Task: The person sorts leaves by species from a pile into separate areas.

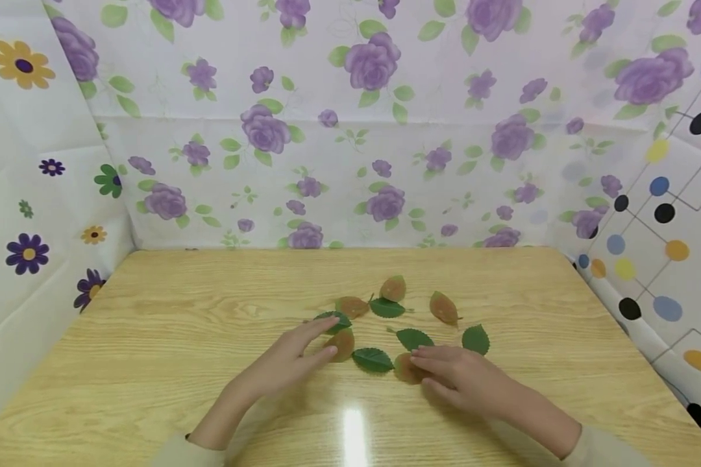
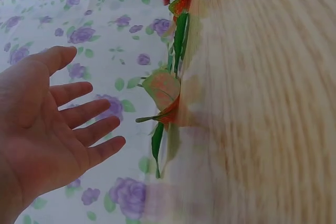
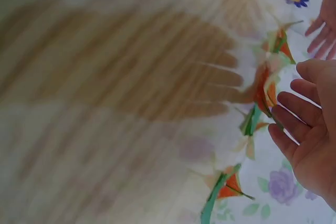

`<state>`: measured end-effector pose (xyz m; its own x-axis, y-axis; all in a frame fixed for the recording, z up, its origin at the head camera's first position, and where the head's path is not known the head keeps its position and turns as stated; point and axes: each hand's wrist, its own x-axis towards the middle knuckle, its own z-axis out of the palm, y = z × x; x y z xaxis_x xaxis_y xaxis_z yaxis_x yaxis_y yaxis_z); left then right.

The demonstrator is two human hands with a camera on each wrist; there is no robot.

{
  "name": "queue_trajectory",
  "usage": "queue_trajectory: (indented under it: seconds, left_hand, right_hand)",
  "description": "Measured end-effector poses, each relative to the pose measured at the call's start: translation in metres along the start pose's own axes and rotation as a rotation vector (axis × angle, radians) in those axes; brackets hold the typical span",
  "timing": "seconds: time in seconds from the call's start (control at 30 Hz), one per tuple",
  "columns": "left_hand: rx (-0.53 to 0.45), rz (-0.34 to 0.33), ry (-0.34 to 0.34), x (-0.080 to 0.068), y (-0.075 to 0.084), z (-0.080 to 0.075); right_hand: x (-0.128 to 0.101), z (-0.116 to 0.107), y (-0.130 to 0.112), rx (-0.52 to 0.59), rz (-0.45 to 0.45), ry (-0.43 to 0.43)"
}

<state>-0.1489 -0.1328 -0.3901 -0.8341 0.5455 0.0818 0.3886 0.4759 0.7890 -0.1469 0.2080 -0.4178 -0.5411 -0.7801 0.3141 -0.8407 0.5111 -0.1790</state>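
My left hand (image 1: pixel 289 360) hovers with spread fingers at the left of a rough ring of leaves. Near its fingertips lie a green leaf (image 1: pixel 340 322) and an orange-brown leaf (image 1: pixel 343 345). The left wrist view shows the palm empty, apart from a curled orange leaf (image 2: pixel 163 88). My right hand (image 1: pixel 470 379) is held low on the ring's right side, its fingers extended over another orange-brown leaf (image 1: pixel 407 370) and beside a green leaf (image 1: pixel 413 338). Its palm looks empty in the right wrist view; whether the fingertips touch a leaf I cannot tell.
A green leaf (image 1: pixel 372 360) lies between the hands. Farther back are orange-brown leaves (image 1: pixel 444 307) and a dark green leaf (image 1: pixel 387 308); one more green leaf (image 1: pixel 476 339) is at the right. Flowered cloth (image 1: pixel 327 181) stands behind the wooden table (image 1: pixel 210 285).
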Motion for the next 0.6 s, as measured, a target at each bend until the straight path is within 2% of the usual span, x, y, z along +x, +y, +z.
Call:
queue_trajectory:
  seconds: [0.17,0.33,0.6]
  left_hand:
    - [-0.046,-0.013,0.014,0.004,-0.007,0.000]
    - [-0.081,-0.049,0.019,0.008,-0.009,0.002]
    - [-0.001,-0.035,0.029,0.020,-0.016,0.003]
  right_hand:
    - [0.000,0.007,0.000,-0.027,-0.017,-0.035]
    - [0.000,0.012,0.002,-0.058,-0.067,-0.031]
    - [0.000,0.013,0.002,-0.062,-0.064,-0.065]
